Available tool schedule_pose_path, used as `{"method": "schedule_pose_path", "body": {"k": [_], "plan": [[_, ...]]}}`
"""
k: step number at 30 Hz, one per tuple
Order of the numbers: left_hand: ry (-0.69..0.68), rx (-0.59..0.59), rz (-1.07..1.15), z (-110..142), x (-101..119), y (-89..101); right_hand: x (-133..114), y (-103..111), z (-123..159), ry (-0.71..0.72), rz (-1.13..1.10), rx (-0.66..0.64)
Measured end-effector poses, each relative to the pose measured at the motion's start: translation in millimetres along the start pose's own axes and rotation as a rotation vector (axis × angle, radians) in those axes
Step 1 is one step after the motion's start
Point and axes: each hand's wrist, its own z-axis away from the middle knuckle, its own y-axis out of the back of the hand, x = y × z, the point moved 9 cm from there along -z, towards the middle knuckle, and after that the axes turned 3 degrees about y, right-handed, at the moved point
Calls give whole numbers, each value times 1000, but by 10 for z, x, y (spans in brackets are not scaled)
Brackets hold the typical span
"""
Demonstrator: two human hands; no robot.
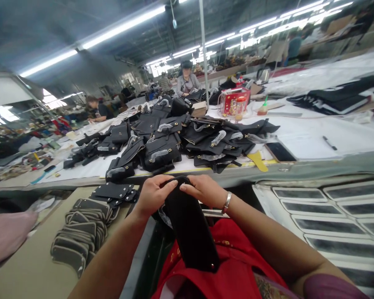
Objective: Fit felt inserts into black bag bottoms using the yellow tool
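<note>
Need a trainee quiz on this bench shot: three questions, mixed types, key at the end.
1. Multiple choice: where do the left hand and right hand grip the black panel?
A) at its end nearest the person
B) at its middle
C) at its end farthest from the person

2. True or false: a bracelet is worn on the right wrist.

3. Fill in the blank: on the white table, the yellow piece lies just left of the ____.

Key
1. C
2. True
3. phone
</note>
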Motion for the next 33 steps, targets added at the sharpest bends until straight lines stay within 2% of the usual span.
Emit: {"method": "schedule_pose_path", "body": {"k": [4, 6, 10, 12, 14, 16, 19, 21, 25, 27, 29, 31, 33], "plan": [[14, 19, 8, 8, 45, 3, -41, 30, -14, 36, -123, 13], [12, 18, 16, 4, 65, -12, 3, -35, -9, 29, -317, 15], [25, -40, 54, -22, 33, -104, 211, -212, 34, -109, -689, 69], [58, -76, 89, -39, -24, -154, 261, -224, 60, -127, -706, 103], [83, -95, 107, -56, -70, -184, 241, -174, 84, -90, -614, 102], [91, -94, 110, -67, -97, -192, 192, -123, 121, -48, -461, 49], [90, -51, 132, -47, -129, -189, 180, -91, 203, -59, -284, -48], [96, 10, 173, 17, -181, -187, 206, -91, 253, -83, -321, -70], [134, 155, 174, 247, -354, -188, 307, -176, 307, -137, -639, -54], [147, 121, 82, 334, -405, -261, 367, -245, 321, -178, -755, -49], [154, 12, 65, 374, -427, -385, 397, -316, 330, -203, -829, -52], [155, -69, 157, 379, -428, -484, 405, -383, 332, -222, -880, -55], [170, -86, 264, 356, -441, -531, 399, -443, 325, -228, -907, -63]]}}
